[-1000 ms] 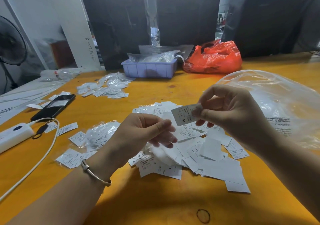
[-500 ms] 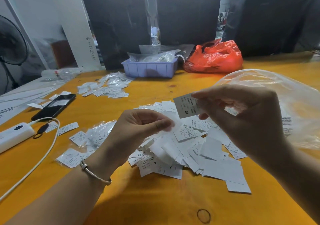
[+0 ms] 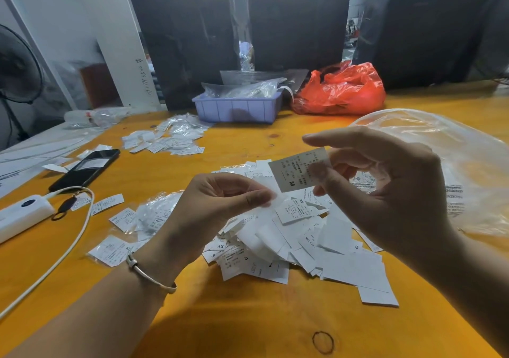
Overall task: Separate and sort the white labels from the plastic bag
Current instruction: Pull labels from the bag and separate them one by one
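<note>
My right hand (image 3: 391, 189) pinches one white label (image 3: 296, 173) marked M between thumb and fingers, lifted above the pile of loose white labels (image 3: 325, 250) on the orange table (image 3: 248, 324). My left hand (image 3: 217, 209) hovers just left of it with fingers curled. Its thumb presses on the forefinger and seems to pinch a thin clear sleeve (image 3: 271, 202), which is hard to make out against the pile. A large clear plastic bag (image 3: 465, 164) lies at the right, behind my right hand.
More labels in clear sleeves (image 3: 154, 214) lie to the left, and a further heap of labels (image 3: 168, 141) sits farther back. A black phone (image 3: 85, 170), a white charger (image 3: 22, 215) with its cable (image 3: 74, 244), a purple tray (image 3: 237, 108) and a red bag (image 3: 341, 90) ring the work area.
My right hand lifted the M label up and to the right, away from my left hand. My left thumb closed onto the forefinger and the hand stayed above the pile.
</note>
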Motion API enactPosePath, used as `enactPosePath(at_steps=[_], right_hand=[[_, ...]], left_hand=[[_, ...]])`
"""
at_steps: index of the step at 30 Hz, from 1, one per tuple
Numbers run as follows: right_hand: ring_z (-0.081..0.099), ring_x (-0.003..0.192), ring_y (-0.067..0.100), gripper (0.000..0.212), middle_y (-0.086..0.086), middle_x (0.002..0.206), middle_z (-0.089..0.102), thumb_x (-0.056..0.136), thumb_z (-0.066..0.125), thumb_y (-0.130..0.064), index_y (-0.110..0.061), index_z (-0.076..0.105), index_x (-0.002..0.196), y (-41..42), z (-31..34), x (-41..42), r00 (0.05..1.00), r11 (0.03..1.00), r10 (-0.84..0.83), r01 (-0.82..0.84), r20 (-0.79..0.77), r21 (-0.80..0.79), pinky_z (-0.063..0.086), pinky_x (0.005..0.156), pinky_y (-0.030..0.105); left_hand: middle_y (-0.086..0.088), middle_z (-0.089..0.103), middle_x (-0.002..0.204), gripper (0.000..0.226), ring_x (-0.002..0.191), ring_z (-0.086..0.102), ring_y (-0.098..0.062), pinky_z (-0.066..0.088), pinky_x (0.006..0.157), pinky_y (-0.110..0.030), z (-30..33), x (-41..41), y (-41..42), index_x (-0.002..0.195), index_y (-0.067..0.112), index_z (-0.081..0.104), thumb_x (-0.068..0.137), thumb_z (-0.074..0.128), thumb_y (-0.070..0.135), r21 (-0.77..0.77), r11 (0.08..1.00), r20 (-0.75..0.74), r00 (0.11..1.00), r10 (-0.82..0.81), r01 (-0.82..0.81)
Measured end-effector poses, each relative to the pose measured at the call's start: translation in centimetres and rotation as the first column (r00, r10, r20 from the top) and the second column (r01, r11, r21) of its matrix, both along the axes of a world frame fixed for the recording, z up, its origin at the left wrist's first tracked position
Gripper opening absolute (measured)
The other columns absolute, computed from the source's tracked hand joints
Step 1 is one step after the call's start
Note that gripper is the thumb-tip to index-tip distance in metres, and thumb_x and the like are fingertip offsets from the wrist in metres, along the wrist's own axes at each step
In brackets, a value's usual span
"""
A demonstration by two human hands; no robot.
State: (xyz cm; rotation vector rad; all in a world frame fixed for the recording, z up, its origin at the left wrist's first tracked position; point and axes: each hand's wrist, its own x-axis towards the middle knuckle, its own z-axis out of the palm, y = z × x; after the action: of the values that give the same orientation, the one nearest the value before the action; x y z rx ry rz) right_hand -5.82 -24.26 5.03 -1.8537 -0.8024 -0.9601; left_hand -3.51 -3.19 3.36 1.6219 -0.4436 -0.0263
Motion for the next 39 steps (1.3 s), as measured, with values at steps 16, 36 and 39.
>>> enactPosePath(at_steps=[16, 36, 39], right_hand=[[0.064, 0.059, 0.009, 0.020, -0.010, 0.075, 0.067, 0.080, 0.069, -0.002, -0.011, 0.073, 0.097, 0.0, -0.6, 0.6, 0.999, 0.989, -0.018, 0.022, 0.031, -0.144, 0.051, 0.051, 0.022], [0.064, 0.055, 0.007, 0.018, -0.004, 0.067, 0.069, 0.080, 0.073, 0.001, -0.007, 0.072, 0.096, 0.0, -1.0, 1.2, 0.995, 0.988, -0.005, -0.011, -0.104, -0.152, 0.051, 0.050, 0.022], [0.066, 0.056, 0.010, 0.019, -0.004, 0.070, 0.071, 0.080, 0.074, -0.001, -0.012, 0.071, 0.095, -0.1, -1.0, 1.3, 0.980, 0.991, 0.019, -0.045, -0.200, -0.126, 0.052, 0.052, 0.026]], left_hand=[[-0.004, 0.078, 0.084, 0.009, 0.089, 0.072, -0.005, 0.053, 0.065, -0.012, 0.1, -0.2, -0.1, 0.064, 0.021, 0.079, 0.066, 0.075, 0.029, -0.004, 1.000, -0.017, 1.000, -0.012, 0.012], [-0.001, 0.077, 0.081, 0.021, 0.063, 0.063, -0.005, 0.046, 0.057, -0.012, 0.2, -0.3, 0.1, 0.068, 0.027, 0.080, 0.065, 0.073, 0.046, 0.093, 0.996, 0.006, 1.000, -0.007, 0.006], [-0.002, 0.078, 0.081, 0.022, 0.063, 0.063, -0.005, 0.047, 0.058, -0.012, 0.2, -0.2, 0.0, 0.065, 0.027, 0.079, 0.064, 0.072, 0.048, 0.104, 0.994, 0.001, 1.000, -0.016, 0.016]])
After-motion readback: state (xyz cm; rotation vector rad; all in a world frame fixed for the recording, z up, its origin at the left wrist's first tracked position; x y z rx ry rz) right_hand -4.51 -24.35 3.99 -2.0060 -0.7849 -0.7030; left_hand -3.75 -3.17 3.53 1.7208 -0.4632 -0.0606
